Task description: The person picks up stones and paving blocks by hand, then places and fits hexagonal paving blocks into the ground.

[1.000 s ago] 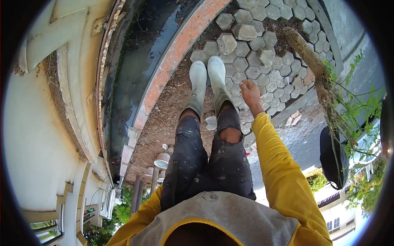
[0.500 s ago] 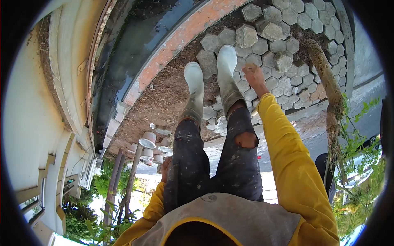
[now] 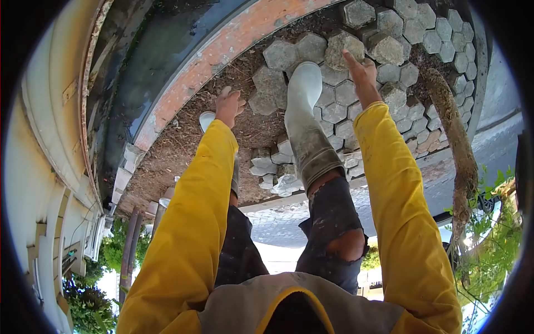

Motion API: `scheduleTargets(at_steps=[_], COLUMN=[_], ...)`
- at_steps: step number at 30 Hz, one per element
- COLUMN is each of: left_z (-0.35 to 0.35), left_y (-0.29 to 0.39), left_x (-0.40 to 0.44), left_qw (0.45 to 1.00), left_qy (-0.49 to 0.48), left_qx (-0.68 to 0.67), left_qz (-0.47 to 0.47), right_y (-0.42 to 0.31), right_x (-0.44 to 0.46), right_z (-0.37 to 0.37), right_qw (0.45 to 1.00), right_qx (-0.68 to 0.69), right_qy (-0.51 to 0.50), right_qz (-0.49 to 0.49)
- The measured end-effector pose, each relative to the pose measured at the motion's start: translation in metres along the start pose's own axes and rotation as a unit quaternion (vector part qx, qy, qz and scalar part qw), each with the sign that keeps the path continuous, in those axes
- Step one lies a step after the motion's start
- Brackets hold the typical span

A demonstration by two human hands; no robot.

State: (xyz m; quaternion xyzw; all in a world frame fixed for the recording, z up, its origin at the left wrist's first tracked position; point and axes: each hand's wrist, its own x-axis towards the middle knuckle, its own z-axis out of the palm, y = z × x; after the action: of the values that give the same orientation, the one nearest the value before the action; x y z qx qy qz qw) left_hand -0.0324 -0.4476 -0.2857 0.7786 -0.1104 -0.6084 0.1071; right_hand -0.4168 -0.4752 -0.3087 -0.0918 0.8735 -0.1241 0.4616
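Note:
My right hand (image 3: pixel 364 78) stretches forward with its fingers extended at the near edge of a loose hexagonal paving block (image 3: pixel 338 47), and I cannot tell whether it touches. Around that block lie other grey blocks, one a rough raised paver (image 3: pixel 386 49) just to the right. My left hand (image 3: pixel 227 106) hovers over bare soil (image 3: pixel 253 131), its fingers loosely bent and apart with nothing in them. Left of the right hand, a white rubber boot (image 3: pixel 306 89) stands on the blocks. The other boot (image 3: pixel 206 119) is mostly hidden by my left sleeve.
An orange-painted kerb (image 3: pixel 208 53) curves along a water channel (image 3: pixel 167 72) on the left. On the right a rough tree trunk (image 3: pixel 453 119) rises beside the laid pavers. Several stacked blocks (image 3: pixel 264 161) sit near the boots. Partly hidden pots stand at lower left.
My left hand has swung forward from beside the thigh to above the soil. My right hand has moved forward to the loose paving block. The left boot has shifted left.

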Motion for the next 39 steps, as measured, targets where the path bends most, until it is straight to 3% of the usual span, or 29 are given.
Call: scheduleTargets(at_steps=[2, 5, 8, 10, 11, 13, 14, 18, 19, 22, 23, 24, 25, 26, 27, 28, 29, 31, 32, 34, 37, 39], left_z=[0.026, 0.048, 0.059, 0.058, 0.054, 0.049, 0.045, 0.008, -0.005, -0.052, -0.064, -0.071, -0.071, -0.072, -0.072, -0.066, -0.057, -0.038, -0.029, -0.014, 0.004, 0.007], left_y=[0.009, 0.014, 0.018, 0.005, -0.012, -0.038, -0.042, -0.101, -0.116, -0.193, -0.204, -0.212, -0.211, -0.204, -0.197, -0.188, -0.162, -0.113, -0.096, -0.060, -0.026, -0.036], left_x=[0.033, 0.070, 0.070, 0.079, 0.087, 0.097, 0.078, 0.016, -0.002, -0.034, -0.046, -0.057, -0.063, -0.068, -0.073, -0.072, -0.070, -0.055, -0.039, -0.009, 0.001, 0.022], left_qw=[0.988, 0.981, 0.985, 0.996, 0.996, 0.996, 0.995, 0.993, 0.993, 0.972, 0.952, 0.919, 0.919, 0.915, 0.907, 0.933, 0.957, 0.983, 0.985, 0.976, 0.955, 0.960], left_qy=[0.011, 0.053, 0.068, 0.044, 0.047, 0.036, 0.053, 0.063, 0.082, 0.110, 0.126, 0.141, 0.140, 0.119, 0.099, 0.067, 0.042, -0.015, -0.048, -0.080, -0.138, -0.131], left_qx=[0.003, -0.015, -0.035, -0.062, -0.065, -0.063, -0.035, -0.057, -0.075, -0.193, -0.193, -0.188, -0.190, -0.158, -0.125, -0.061, -0.081, -0.129, -0.157, -0.202, -0.261, -0.238], left_qz=[-0.152, -0.188, -0.152, -0.046, -0.049, 0.060, 0.080, 0.082, 0.047, -0.083, -0.200, -0.315, -0.316, -0.353, -0.389, -0.348, -0.276, -0.129, -0.057, 0.018, 0.032, 0.072], right_y=[0.005, 0.016, 0.022, 0.029, 0.021, 0.003, 0.003, -0.009, -0.013, -0.020, -0.022, -0.026, -0.030, -0.036, -0.042, -0.044, -0.042, -0.035, -0.030, -0.023, -0.021, -0.021], right_x=[0.008, 0.007, 0.016, 0.035, 0.026, 0.008, 0.008, -0.022, -0.035, -0.068, -0.077, -0.087, -0.095, -0.104, -0.113, -0.121, -0.126, -0.127, -0.127, -0.126, -0.130, -0.127], right_z=[0.009, 0.022, 0.035, 0.043, 0.046, 0.045, 0.044, 0.038, 0.037, 0.041, 0.045, 0.050, 0.058, 0.068, 0.078, 0.089, 0.101, 0.127, 0.139, 0.160, 0.179, 0.189], right_qw=[0.999, 0.988, 0.984, 0.984, 0.984, 0.974, 0.978, 0.963, 0.963, 0.935, 0.933, 0.902, 0.858, 0.857, 0.837, 0.811, 0.811, 0.711, 0.710, 0.620, 0.586, 0.592], right_qx=[0.023, 0.056, 0.069, 0.043, 0.039, -0.088, -0.057, -0.165, -0.165, -0.244, -0.247, -0.292, -0.331, -0.332, -0.357, -0.380, -0.380, -0.404, -0.405, -0.439, -0.454, -0.446], right_qy=[0.036, 0.132, 0.122, 0.114, 0.110, 0.203, 0.197, 0.211, 0.210, 0.186, 0.187, 0.150, 0.110, 0.110, 0.035, -0.040, -0.041, -0.099, -0.099, -0.101, -0.116, -0.117], right_qz=[-0.022, -0.057, -0.110, -0.132, -0.133, -0.053, -0.044, -0.036, -0.038, -0.179, -0.181, -0.281, -0.378, -0.380, -0.413, -0.442, -0.442, -0.567, -0.568, -0.642, -0.661, -0.661])
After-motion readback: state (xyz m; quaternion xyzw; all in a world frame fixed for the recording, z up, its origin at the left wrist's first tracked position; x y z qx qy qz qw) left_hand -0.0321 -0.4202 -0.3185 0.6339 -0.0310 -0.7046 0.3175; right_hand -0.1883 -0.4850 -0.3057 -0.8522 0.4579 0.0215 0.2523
